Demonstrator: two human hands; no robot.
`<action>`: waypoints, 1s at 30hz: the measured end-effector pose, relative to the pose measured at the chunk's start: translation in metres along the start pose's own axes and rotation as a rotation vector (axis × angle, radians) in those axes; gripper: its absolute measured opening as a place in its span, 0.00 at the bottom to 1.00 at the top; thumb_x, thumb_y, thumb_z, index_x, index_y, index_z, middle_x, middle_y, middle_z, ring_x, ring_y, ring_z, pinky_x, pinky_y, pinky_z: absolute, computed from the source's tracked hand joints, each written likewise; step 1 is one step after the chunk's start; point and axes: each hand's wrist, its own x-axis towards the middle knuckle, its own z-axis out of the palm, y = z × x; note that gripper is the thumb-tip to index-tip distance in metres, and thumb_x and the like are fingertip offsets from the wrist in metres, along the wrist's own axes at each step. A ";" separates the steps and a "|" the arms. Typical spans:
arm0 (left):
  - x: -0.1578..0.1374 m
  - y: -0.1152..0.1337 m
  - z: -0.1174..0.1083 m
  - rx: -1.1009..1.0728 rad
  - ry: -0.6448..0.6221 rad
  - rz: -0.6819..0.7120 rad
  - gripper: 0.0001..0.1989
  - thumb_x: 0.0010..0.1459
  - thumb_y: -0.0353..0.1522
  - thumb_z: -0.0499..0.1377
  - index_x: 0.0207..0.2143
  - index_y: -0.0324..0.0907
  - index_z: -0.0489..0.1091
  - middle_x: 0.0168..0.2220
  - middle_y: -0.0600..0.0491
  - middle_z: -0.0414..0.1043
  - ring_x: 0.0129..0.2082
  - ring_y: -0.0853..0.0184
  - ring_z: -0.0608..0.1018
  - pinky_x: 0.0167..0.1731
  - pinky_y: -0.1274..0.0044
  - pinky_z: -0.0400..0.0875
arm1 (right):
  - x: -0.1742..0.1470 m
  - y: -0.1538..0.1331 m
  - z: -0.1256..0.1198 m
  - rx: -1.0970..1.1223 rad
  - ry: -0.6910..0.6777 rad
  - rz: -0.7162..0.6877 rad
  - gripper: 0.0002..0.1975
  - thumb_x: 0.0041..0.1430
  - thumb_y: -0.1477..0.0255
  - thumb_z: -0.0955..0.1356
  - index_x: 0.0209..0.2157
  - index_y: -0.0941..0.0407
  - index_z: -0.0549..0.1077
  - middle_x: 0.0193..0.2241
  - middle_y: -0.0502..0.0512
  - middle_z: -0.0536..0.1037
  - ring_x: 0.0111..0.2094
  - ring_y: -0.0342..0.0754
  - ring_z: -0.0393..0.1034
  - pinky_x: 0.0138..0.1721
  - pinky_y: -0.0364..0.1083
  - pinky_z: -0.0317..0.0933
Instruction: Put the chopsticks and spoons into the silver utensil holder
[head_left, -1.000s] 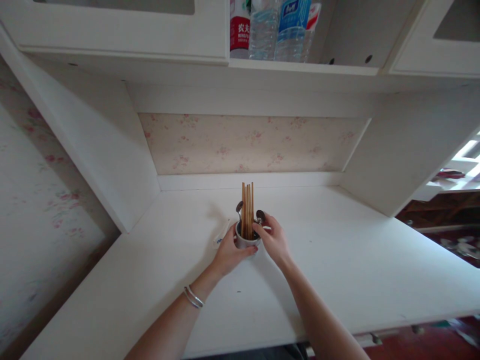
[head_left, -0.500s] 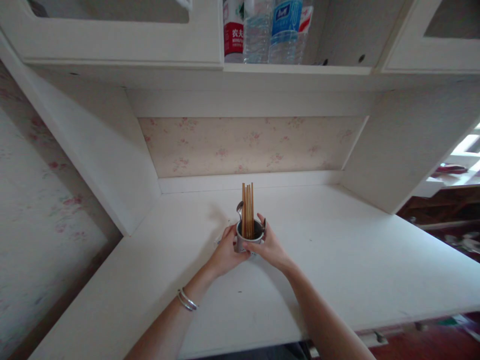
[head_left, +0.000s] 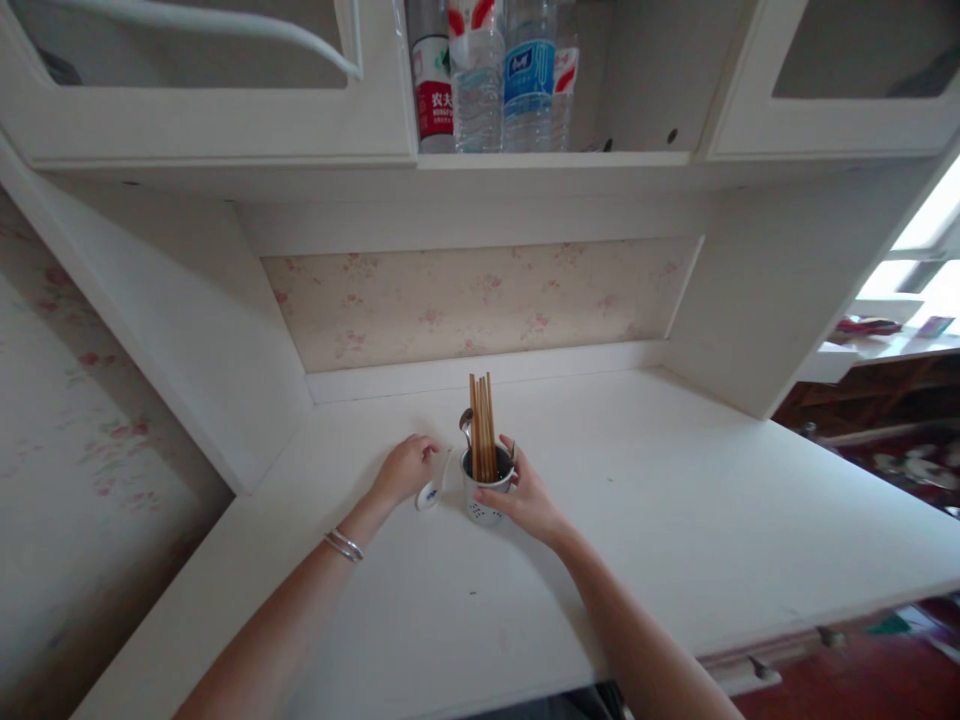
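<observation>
A light metal utensil cup (head_left: 481, 505) with small holes low in its side stands on the white counter. Wooden chopsticks (head_left: 484, 430) rise from it, with a metal spoon (head_left: 466, 425) leaning at its left rim. My right hand (head_left: 525, 497) grips the cup from the right, thumb across the front. To the left, my left hand (head_left: 405, 467) is off the cup, its fingers loosely bent and nothing visible in them. Just beside that hand is a white spoon (head_left: 427, 496) with a blue mark, its thin handle pointing toward the cup.
The counter (head_left: 600, 560) runs beneath an overhead cabinet (head_left: 225, 125) holding several plastic bottles (head_left: 529, 100). White side panels (head_left: 810, 290) stand at both ends. Floral wallpaper (head_left: 465, 305) covers the back. Drawer knobs (head_left: 763, 670) show below the front edge.
My left hand has let go of the cup and moved left, beside the white spoon. My right hand stays on the cup. The view has shifted slightly, showing more of the bottles above.
</observation>
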 end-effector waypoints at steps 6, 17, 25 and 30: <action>0.011 0.010 -0.010 0.434 -0.254 0.509 0.17 0.55 0.22 0.54 0.44 0.45 0.73 0.50 0.47 0.70 0.49 0.61 0.70 0.48 0.72 0.62 | -0.001 -0.002 0.000 -0.035 0.011 -0.020 0.46 0.43 0.64 0.76 0.61 0.52 0.55 0.54 0.59 0.70 0.54 0.56 0.65 0.53 0.57 0.60; 0.010 0.003 -0.024 0.634 -0.402 0.436 0.05 0.52 0.25 0.59 0.27 0.41 0.75 0.31 0.46 0.75 0.38 0.60 0.75 0.43 0.71 0.63 | -0.002 -0.006 0.000 -0.078 0.015 -0.033 0.45 0.43 0.64 0.76 0.61 0.51 0.55 0.53 0.59 0.70 0.54 0.56 0.65 0.54 0.57 0.58; -0.011 -0.006 -0.070 0.303 -0.402 0.255 0.07 0.52 0.35 0.60 0.23 0.44 0.74 0.24 0.56 0.72 0.26 0.69 0.72 0.27 0.80 0.57 | -0.001 -0.005 0.002 -0.057 0.040 -0.030 0.44 0.43 0.64 0.76 0.60 0.52 0.56 0.53 0.59 0.70 0.53 0.57 0.65 0.52 0.57 0.60; -0.020 0.020 -0.080 -0.213 -0.227 0.098 0.15 0.55 0.40 0.58 0.40 0.41 0.73 0.23 0.58 0.70 0.24 0.69 0.73 0.26 0.81 0.61 | -0.001 -0.008 0.006 0.014 0.038 -0.023 0.43 0.44 0.65 0.76 0.60 0.52 0.56 0.54 0.59 0.70 0.52 0.56 0.67 0.51 0.55 0.62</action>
